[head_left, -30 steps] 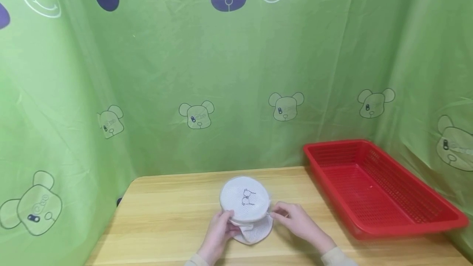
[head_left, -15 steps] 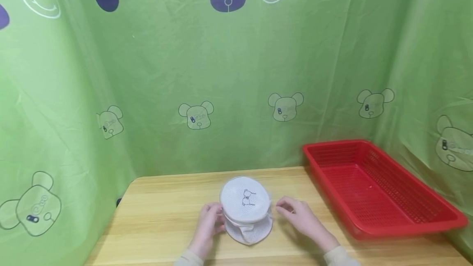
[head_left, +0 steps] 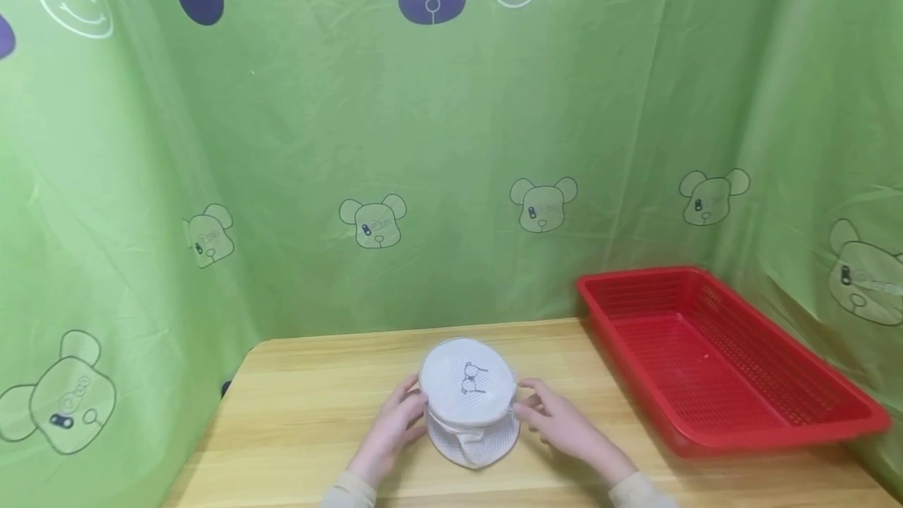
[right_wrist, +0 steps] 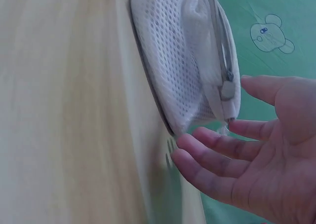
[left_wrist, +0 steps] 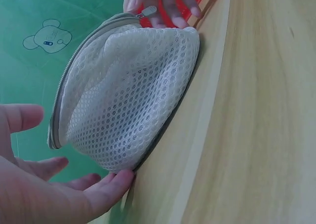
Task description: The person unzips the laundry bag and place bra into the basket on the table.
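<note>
A white mesh laundry bag (head_left: 469, 382) with a round top and a small animal line drawing stands upright on the table. Grey zip runs around its upper rim, and the zip pull (right_wrist: 227, 90) hangs on the right side. My left hand (head_left: 392, 423) is at the bag's left side with fingers spread; in the left wrist view, fingertips (left_wrist: 121, 178) touch its lower edge. On the other side is my right hand (head_left: 557, 416), its fingers loosely extended beside the bag. In the right wrist view its fingertips (right_wrist: 185, 141) lie close to the base; contact is hard to tell.
A red perforated plastic basket (head_left: 776, 439) stands on the right of the wooden table (head_left: 317, 382). Green curtain (head_left: 451, 116) with bear prints surrounds the table at the back and both sides.
One second ago my left hand held the bag's front-left edge and my right hand pinched near the zip. Both let go and moved outward, then came back in beside the bag, which stayed put.
</note>
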Available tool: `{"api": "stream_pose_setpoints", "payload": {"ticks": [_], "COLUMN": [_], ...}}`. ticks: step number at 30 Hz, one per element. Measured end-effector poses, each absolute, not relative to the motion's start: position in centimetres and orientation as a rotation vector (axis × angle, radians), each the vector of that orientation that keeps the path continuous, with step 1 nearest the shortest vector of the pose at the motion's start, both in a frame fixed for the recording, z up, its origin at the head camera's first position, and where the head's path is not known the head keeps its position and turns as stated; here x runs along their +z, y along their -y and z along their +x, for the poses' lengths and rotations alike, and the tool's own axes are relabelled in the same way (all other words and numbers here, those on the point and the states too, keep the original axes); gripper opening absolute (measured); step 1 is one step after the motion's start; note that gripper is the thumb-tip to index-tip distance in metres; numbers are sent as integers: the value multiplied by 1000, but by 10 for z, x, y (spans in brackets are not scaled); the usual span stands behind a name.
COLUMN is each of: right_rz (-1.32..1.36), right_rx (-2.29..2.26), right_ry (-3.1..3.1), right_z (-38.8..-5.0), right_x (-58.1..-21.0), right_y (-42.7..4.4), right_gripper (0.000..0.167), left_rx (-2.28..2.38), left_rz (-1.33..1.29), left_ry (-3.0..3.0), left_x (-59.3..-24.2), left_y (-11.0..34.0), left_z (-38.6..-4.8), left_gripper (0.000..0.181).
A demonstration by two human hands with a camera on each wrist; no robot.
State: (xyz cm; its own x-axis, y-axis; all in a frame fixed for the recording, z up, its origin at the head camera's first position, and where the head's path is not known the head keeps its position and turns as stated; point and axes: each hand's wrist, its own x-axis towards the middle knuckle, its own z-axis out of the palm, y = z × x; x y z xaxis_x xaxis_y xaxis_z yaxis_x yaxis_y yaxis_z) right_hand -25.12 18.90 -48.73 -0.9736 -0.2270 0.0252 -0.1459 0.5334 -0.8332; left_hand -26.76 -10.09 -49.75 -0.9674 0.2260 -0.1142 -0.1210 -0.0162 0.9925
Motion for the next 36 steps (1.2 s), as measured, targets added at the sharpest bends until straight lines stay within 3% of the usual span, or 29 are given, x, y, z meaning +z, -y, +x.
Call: {"api": "stream_pose_setpoints", "payload": {"ticks": [29, 36], "right_rz": [-279, -233], "right_rx": [-1437, -1559], "right_ry": [-2764, -2757], "right_z": [-255, -256], "right_x": [-495, -490], "right_y": [-190, -190], "right_gripper": [60, 56], "left_rx": [2046, 2081], "left_rz": [114, 172], "left_ry": [-1936, -1831], "left_x": [-503, -516], "left_y": [105, 115], "left_z": [-267, -275], "left_gripper": [72, 60]}}
